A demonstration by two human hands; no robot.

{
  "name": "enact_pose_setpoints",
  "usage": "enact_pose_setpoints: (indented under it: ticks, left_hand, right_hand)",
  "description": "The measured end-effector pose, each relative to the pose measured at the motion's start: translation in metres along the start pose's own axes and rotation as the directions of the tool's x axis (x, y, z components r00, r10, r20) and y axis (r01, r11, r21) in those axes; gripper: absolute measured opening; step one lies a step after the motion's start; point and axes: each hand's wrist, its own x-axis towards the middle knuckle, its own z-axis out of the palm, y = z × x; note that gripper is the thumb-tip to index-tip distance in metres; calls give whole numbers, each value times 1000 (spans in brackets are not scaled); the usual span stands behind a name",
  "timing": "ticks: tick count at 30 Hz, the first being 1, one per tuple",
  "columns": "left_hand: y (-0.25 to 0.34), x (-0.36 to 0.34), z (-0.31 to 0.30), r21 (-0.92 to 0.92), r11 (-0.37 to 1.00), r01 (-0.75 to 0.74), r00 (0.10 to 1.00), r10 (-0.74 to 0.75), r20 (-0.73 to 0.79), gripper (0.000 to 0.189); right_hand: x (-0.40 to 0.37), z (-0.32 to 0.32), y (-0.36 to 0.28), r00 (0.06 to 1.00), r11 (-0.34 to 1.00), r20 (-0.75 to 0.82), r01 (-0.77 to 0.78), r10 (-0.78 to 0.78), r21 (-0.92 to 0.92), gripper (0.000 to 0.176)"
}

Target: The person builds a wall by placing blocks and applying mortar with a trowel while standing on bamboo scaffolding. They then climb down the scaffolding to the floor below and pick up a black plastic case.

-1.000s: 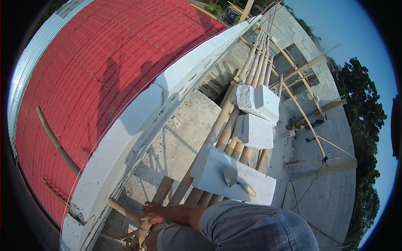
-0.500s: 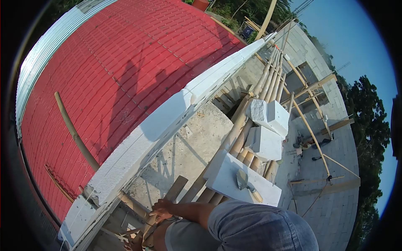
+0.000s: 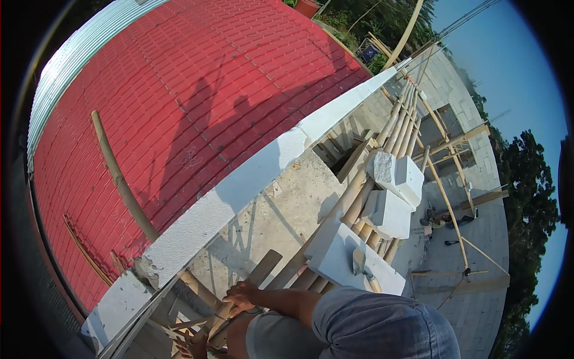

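My left hand [image 3: 242, 294] is low in the head view, fingers curled over a bamboo pole [image 3: 222, 317] of the scaffold beside a flat wooden board [image 3: 263, 269]. My forearm runs back to my grey-blue clothing [image 3: 382, 326] at the bottom. To the right of the hand a flat white block [image 3: 335, 254] lies across the bamboo poles with a trowel [image 3: 362, 266] on it. My right hand is not visible.
Two more white blocks [image 3: 391, 212] [image 3: 397, 173] sit further along the bamboo platform [image 3: 400, 125]. A white block wall top [image 3: 239, 191] runs diagonally to the left, with a red tiled roof [image 3: 179, 102] beyond and a pole [image 3: 119, 179] lying on it. The ground [image 3: 466, 263] is far below on the right.
The view has swung so the wall, blocks and roof slide right and down in frame. My left hand stays on the bamboo, shifted slightly right with the view.
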Motion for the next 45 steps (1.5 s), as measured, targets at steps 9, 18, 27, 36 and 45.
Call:
enact_pose_setpoints:
  ticks: [9, 18, 27, 36, 45]
  left_hand:
    - [5, -7, -5, -324, 946, 3, 995, 30, 98, 85]
    - [13, -12, -15, -246, 968, -53, 996, 68, 52, 91]
    - [3, 0, -4, -344, 934, -100, 977, 158, 145, 75]
    - [28, -12, -40, -382, 918, 105, 927, 49, 373, 82]
    - [-28, 39, 25, -414, 909, 49, 872, 164, 462, 93]
  right_hand:
    - [0, -12, -5, 996, 999, 82, -47, 47, -1, 73]
    - [8, 3, 2, 999, 1000, 44, -16, 16, 8, 73]
    - [7, -4, -4, 995, 993, 57, -81, 86, -80, 67]
    - [-8, -20, -64, 849, 845, 74, -505, 523, -174, 73]
    - [-14, -4, -81, 750, 743, 7, -656, 661, 134, 78]
